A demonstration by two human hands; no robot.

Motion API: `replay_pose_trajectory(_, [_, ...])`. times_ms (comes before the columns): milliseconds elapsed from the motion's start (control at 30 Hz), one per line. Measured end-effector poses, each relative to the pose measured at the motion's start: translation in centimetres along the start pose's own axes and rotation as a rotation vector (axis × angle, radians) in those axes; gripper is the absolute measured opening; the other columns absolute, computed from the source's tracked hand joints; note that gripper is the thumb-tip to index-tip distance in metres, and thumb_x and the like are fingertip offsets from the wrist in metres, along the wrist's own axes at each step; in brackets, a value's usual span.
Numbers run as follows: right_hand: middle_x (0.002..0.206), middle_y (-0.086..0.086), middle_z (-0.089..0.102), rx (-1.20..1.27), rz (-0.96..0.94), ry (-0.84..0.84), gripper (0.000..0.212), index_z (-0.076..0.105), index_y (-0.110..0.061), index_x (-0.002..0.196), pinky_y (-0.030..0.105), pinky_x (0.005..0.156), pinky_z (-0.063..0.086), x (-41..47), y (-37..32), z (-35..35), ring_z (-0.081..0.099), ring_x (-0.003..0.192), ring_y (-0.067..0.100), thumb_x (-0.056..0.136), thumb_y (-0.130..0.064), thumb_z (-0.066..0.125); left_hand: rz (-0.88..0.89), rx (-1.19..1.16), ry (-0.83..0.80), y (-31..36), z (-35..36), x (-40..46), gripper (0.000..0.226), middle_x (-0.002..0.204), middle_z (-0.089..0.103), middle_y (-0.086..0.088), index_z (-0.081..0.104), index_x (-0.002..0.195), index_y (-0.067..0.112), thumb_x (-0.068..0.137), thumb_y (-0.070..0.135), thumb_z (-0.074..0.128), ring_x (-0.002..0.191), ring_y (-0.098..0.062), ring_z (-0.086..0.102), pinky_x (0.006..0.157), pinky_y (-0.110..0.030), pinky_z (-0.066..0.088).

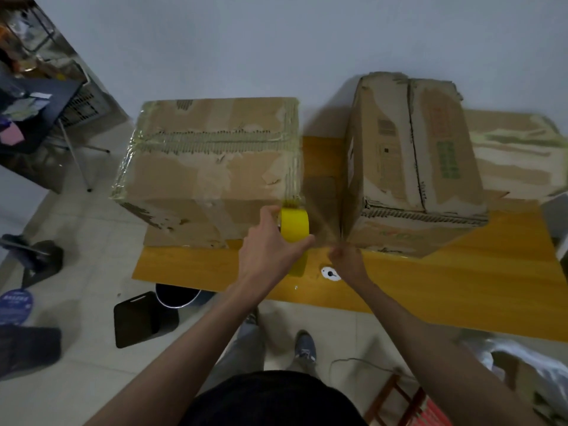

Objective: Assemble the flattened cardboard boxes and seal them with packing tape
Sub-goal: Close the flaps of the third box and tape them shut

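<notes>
On the wooden table against the pale wall stand three cardboard boxes. The left box is the biggest in view, its top seams and edges already covered in glossy tape. The middle box sits tilted, one corner toward the person, and its top seam looks open and untaped. A third box lies behind it at the right, partly hidden.

In front of the gap between the left and middle boxes, the left hand grips a yellow roll of packing tape, fingers curled round it. The right hand pinches what appears to be the free end of a clear strip near the lower front corner of the middle box. The hands are near each other but not touching, the strip stretched between them.

The strip hangs in the air, so it could twist or fold onto itself if the tension slackens. Pulled at an angle, it may land crooked across the corner and wrinkle. The worn, torn cardboard surface may also give it a poor hold. A hard tug could shift the tilted box.
</notes>
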State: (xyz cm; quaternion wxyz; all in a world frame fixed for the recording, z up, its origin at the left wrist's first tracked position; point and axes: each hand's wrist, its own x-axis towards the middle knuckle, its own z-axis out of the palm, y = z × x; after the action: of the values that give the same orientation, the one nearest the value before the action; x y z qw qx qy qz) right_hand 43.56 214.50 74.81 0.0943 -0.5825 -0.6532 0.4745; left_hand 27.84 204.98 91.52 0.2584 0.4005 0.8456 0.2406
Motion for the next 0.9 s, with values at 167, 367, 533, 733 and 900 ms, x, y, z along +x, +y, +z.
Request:
replay_pose_trajectory(167, [0.083, 0.009, 0.073, 0.727, 0.083, -0.178, 0.046, 0.073, -0.004, 0.101, 0.027, 0.067, 0.055, -4.8, -9.6, -2.8, 0.070, 0.078, 0.017, 0.096, -0.048, 0.059, 0.025, -0.051, 0.018, 0.1, 0.3, 0.0, 0.081, 0.106, 0.065, 0.002, 0.041, 0.135, 0.025, 0.072, 0.061, 0.076, 0.099, -0.022, 0.064, 0.078, -0.040, 0.054])
replay_pose_trajectory(367, [0.079, 0.007, 0.053, 0.770, 0.160, -0.353, 0.038, 0.070, -0.008, 0.101, 0.033, 0.066, 0.047, -6.2, -10.3, -3.4, 0.057, 0.071, 0.014, 0.087, -0.043, 0.072, 0.098, -0.078, -0.060, -0.6, 0.9, -0.5, 0.080, 0.095, 0.065, 0.002, 0.040, 0.130, 0.025, 0.070, 0.064, 0.077, 0.087, -0.022, 0.064, 0.071, -0.041, 0.055])
replay_pose_trajectory(533, [0.103, 0.007, 0.072, 0.642, 0.144, -0.344, 0.034, 0.070, -0.012, 0.113, 0.035, 0.076, 0.052, -7.9, -8.9, -4.3, 0.067, 0.092, 0.024, 0.087, -0.034, 0.074, 0.218, -0.028, -0.117, -1.7, 0.0, 0.5, 0.057, 0.098, 0.063, 0.008, 0.052, 0.131, 0.021, 0.089, 0.058, 0.062, 0.091, -0.016, 0.063, 0.080, -0.037, 0.052])
replay_pose_trajectory(733, [0.091, 0.004, 0.067, 0.599, 0.043, -0.292, 0.021, 0.071, -0.016, 0.111, 0.034, 0.076, 0.047, -10.1, -7.6, -5.8, 0.065, 0.086, 0.019, 0.091, -0.022, 0.071, 0.466, 0.207, -0.328, 0.3, 0.4, 2.8, 0.046, 0.130, 0.054, -0.008, 0.058, 0.137, 0.011, 0.096, 0.032, 0.063, 0.116, -0.024, 0.056, 0.102, -0.032, 0.041])
replay_pose_trajectory(900, [0.082, 0.004, 0.056, 0.585, -0.006, -0.221, 0.016, 0.071, -0.010, 0.103, 0.035, 0.076, 0.042, -11.3, -6.8, -6.9, 0.058, 0.082, 0.018, 0.091, -0.021, 0.071, 0.537, 0.146, -0.251, 2.3, 0.7, 2.2, 0.020, 0.101, 0.068, 0.002, 0.078, 0.104, 0.019, 0.085, 0.025, 0.077, 0.088, -0.014, 0.065, 0.089, -0.034, 0.052])
